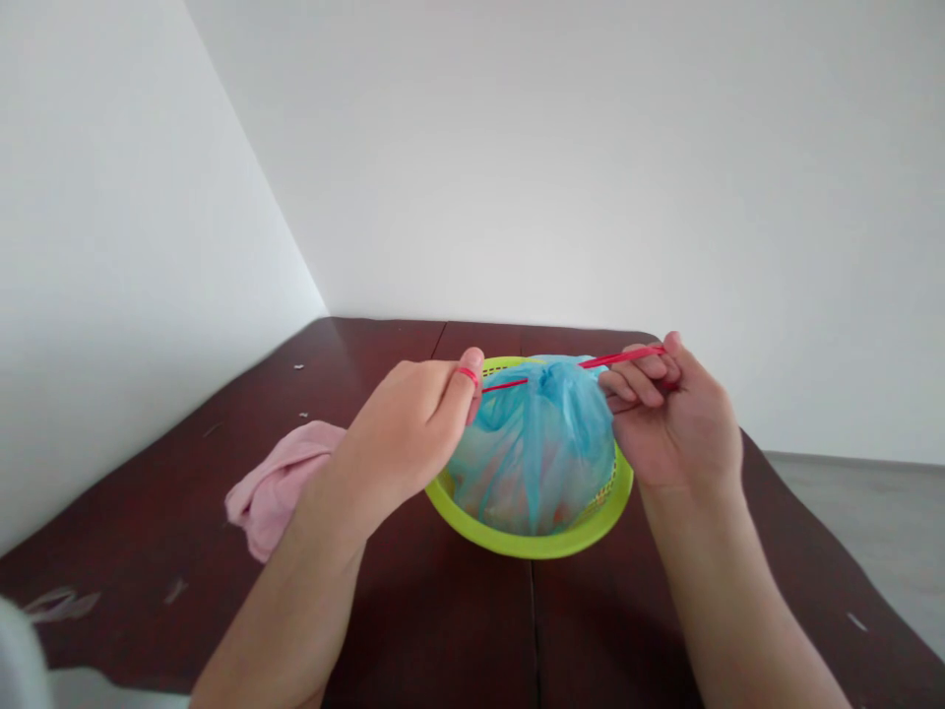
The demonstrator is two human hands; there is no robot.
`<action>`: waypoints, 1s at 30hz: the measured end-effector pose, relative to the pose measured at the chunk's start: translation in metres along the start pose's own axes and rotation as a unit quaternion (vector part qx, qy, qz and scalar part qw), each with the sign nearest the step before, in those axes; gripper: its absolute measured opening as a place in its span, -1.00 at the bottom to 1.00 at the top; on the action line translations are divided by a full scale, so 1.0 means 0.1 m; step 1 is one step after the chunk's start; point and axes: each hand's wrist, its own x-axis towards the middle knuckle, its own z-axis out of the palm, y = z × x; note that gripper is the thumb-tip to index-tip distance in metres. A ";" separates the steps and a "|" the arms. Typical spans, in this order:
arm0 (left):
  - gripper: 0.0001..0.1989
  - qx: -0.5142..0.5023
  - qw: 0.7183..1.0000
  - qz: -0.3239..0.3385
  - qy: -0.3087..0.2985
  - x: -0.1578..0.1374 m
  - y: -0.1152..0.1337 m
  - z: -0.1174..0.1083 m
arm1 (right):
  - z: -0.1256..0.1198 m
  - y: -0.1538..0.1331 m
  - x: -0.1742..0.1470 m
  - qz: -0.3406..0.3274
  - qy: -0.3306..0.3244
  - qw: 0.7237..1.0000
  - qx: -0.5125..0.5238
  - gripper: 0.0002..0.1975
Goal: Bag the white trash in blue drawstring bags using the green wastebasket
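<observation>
A translucent blue plastic bag [535, 463] sits inside a yellow-green basket [532, 545], its top gathered tight. Red drawstring [620, 356] runs out of the gathered neck to both sides. My left hand [413, 423] is closed at the left of the bag, a loop of the drawstring round its thumb. On the other side, my right hand [675, 414] pinches the drawstring's right part, pulled taut, between thumb and curled fingers. Blurred pale and orange shapes show through the plastic; I cannot make out what they are.
A crumpled pink cloth [277, 487] lies left of the basket, partly behind my left forearm. Small white scraps [175, 591] are scattered on the dark red-brown table [458, 620]. White walls [517, 177] stand behind and to the left. Pale floor [871, 522] shows beyond the right edge.
</observation>
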 end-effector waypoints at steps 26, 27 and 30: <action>-0.68 -0.138 0.974 0.001 -0.182 -0.03 0.01 -0.07 | 0.29 -0.03 -0.72 -0.226 -0.403 0.623 -0.631 0.08; -0.68 -0.129 0.977 0.001 -0.172 -0.04 0.01 -0.07 | 0.28 -0.01 -0.72 -0.211 -0.399 0.622 -0.639 0.07; -0.65 -0.066 0.991 0.017 -0.114 -0.01 -0.01 -0.04 | 0.23 0.04 -0.69 -0.179 -0.397 0.628 -0.646 0.05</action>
